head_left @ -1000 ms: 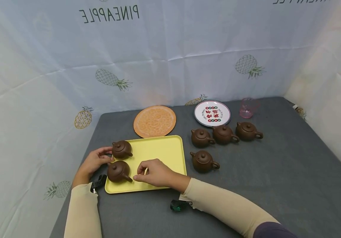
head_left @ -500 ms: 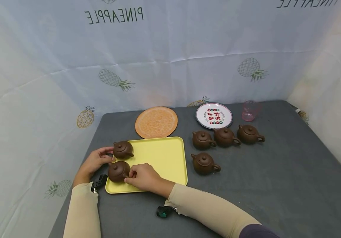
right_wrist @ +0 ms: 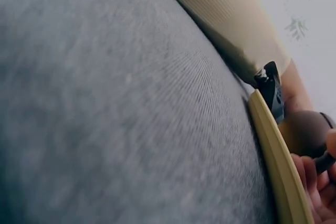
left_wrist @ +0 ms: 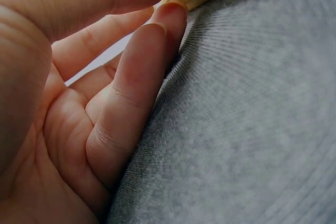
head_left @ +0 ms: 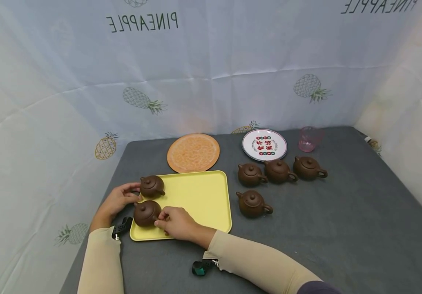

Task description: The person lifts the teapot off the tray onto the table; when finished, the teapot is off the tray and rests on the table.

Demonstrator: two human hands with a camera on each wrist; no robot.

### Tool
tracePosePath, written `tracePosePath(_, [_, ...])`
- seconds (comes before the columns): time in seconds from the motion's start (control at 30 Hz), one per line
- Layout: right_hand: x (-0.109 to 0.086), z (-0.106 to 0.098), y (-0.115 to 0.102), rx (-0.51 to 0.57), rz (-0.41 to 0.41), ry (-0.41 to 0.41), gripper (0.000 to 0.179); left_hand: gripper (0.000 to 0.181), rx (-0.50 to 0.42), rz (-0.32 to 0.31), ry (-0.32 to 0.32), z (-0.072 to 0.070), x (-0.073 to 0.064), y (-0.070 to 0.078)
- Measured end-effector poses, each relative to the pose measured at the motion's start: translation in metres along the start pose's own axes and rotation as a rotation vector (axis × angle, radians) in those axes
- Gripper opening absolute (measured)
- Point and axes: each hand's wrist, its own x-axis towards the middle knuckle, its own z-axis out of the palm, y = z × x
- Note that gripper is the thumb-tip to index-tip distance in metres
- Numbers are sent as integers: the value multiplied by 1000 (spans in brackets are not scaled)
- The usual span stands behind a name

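A grey table (head_left: 324, 228) carries a yellow tray (head_left: 199, 196). The left hand (head_left: 115, 203) touches its left rim, fingers relaxed and loosely bent; the right hand (head_left: 177, 223) has its fingers pinching the nearer brown teapot (head_left: 145, 213), on the tray's left side, by its handle (right_wrist: 324, 162).

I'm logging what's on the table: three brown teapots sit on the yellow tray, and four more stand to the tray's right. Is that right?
Not quite: the yellow tray holds two, not three. The head view shows only a farther teapot and a nearer teapot on it, at its left end. The four teapots to the tray's right are as you say.
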Motion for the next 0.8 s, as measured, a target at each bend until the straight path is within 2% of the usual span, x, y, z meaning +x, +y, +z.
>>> tracePosePath(0.23, [-5, -7, 2, -35, -46, -26, 16, 60, -14, -21, -2, 1, -1, -3])
tracePosePath(0.37, [-7, -18, 1, -55, -90, -28, 14, 59, -25, 2, -9, 2, -3, -2])
tracePosePath(0.53, [-13, -38, -2, -67, -121, -36, 13, 56, -1, 28, -9, 3, -3, -1])
tracePosePath(0.8, [-34, -74, -4, -60, -135, -30, 14, 58, 18, 12, 10, -1, 1, 0])
